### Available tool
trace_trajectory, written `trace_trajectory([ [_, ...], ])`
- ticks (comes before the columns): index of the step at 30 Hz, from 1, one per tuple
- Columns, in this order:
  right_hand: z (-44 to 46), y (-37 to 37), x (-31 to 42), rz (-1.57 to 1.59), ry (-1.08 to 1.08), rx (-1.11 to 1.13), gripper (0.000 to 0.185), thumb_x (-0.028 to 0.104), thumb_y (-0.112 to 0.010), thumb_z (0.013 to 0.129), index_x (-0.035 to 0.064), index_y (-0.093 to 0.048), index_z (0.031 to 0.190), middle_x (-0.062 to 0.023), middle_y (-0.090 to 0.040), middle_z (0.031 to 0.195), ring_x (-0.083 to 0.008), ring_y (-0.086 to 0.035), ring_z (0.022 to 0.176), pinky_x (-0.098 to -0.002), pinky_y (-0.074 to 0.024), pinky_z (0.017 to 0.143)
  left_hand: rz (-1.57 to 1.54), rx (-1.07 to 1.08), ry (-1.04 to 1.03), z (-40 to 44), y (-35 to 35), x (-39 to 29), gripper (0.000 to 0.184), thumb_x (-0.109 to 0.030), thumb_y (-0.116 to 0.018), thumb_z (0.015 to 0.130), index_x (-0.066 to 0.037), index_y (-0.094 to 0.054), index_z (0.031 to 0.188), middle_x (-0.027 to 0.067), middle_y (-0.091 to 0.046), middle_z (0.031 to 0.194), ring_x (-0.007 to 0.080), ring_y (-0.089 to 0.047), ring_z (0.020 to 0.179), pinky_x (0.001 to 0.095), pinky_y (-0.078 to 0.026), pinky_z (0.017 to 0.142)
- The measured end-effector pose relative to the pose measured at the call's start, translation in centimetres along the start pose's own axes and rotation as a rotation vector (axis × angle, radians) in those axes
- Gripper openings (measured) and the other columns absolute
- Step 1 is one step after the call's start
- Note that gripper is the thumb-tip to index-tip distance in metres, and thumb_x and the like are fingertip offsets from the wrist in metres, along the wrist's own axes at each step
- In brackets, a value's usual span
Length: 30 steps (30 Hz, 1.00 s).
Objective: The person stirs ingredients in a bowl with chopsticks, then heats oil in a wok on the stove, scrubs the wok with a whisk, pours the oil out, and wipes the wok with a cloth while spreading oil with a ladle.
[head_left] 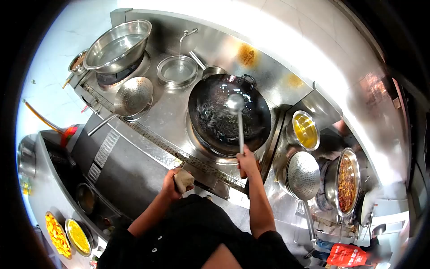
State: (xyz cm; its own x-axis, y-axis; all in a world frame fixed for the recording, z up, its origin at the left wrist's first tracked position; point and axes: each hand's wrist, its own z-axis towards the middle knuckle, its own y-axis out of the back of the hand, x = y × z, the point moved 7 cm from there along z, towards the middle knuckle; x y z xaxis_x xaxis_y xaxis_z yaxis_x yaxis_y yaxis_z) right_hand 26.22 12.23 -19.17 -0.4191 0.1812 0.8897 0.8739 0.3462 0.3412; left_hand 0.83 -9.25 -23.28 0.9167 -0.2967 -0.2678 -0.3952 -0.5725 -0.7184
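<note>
My right hand (247,162) grips the wooden-ended handle of a long metal ladle (240,121). The ladle's bowl is inside a large black wok (206,130) on the stove, over what looks like clear liquid. My left hand (169,185) is closed around a folded beige cloth (183,180), in front of the stove's edge and apart from the wok. Behind the wok lies a small metal pan (214,71) with a long handle.
Left of the wok are a running tap (191,32) over a water basin (166,83), a perforated strainer (133,94) and a large steel bowl (142,38). Rightward stand an oil bowl (306,130), another strainer (304,175) and a pot of reddish food (347,181). A red-aproned person (347,255) is lower right.
</note>
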Motion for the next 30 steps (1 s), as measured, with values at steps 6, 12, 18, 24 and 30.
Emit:
trace_trajectory([
  [6, -6.3, 3.3, 1.5, -0.118, -0.118, -0.08, 0.038, 0.006, -0.049, 0.089, 0.0068, -0.048, 0.127, -0.0032, -0.05, 0.061, -0.0147, -0.051, 0.045, -0.0296, -0.0418, 0.041, 0.062, -0.06, -0.023, -1.6, 1.3, -0.6, 0.04, -0.039, -0.051, 0.081, -0.016, -0.054, 0.114, 0.0085, -0.063, 0.107, 0.0299, -0.061, 0.099, 0.0549, -0.05, 0.081],
  [12, -4.8, -1.4, 0.2, 0.972, -0.401, 0.391, 0.017, 0.018, -0.052, 0.096, 0.0063, -0.054, 0.109, 0.0028, -0.048, 0.065, -0.006, -0.042, 0.046, -0.0233, -0.0375, 0.043, 0.062, -0.141, -0.007, -1.7, 2.1, -0.3, 0.04, -0.038, -0.052, 0.081, -0.015, -0.055, 0.113, 0.01, -0.063, 0.106, 0.0306, -0.062, 0.097, 0.0551, -0.05, 0.081],
  [18, -2.4, -1.9, -2.0, 0.556, -0.232, 0.086, 0.012, 0.018, -0.051, 0.097, 0.0083, -0.051, 0.104, 0.0032, -0.044, 0.062, -0.0073, -0.041, 0.045, -0.0246, -0.0368, 0.041, 0.07, -0.108, -0.011, -1.1, 1.8, -0.4, 0.042, -0.04, -0.055, 0.081, -0.014, -0.055, 0.114, 0.0105, -0.063, 0.105, 0.0316, -0.062, 0.095, 0.0543, -0.052, 0.08],
  [24, -6.6, -1.2, -0.2, 0.815, -0.405, 0.234, 0.013, 0.012, -0.052, 0.096, 0.0058, -0.047, 0.106, -0.0002, -0.05, 0.064, -0.0097, -0.046, 0.046, -0.0268, -0.0398, 0.04, 0.058, -0.153, 0.006, -1.7, 2.5, -0.1, 0.04, -0.04, -0.053, 0.082, -0.012, -0.057, 0.11, 0.0099, -0.065, 0.101, 0.0292, -0.063, 0.094, 0.0531, -0.052, 0.08],
  [30, -4.7, -0.2, 0.9, -0.087, -0.142, -0.062, 0.034, 0.006, -0.05, 0.091, 0.0032, -0.044, 0.125, -0.004, -0.051, 0.06, -0.014, -0.05, 0.047, -0.0313, -0.0411, 0.042, 0.083, -0.122, -0.013, -1.8, 1.5, -0.1, 0.042, -0.036, -0.055, 0.08, -0.015, -0.052, 0.117, 0.0126, -0.059, 0.107, 0.0335, -0.059, 0.097, 0.0566, -0.05, 0.08],
])
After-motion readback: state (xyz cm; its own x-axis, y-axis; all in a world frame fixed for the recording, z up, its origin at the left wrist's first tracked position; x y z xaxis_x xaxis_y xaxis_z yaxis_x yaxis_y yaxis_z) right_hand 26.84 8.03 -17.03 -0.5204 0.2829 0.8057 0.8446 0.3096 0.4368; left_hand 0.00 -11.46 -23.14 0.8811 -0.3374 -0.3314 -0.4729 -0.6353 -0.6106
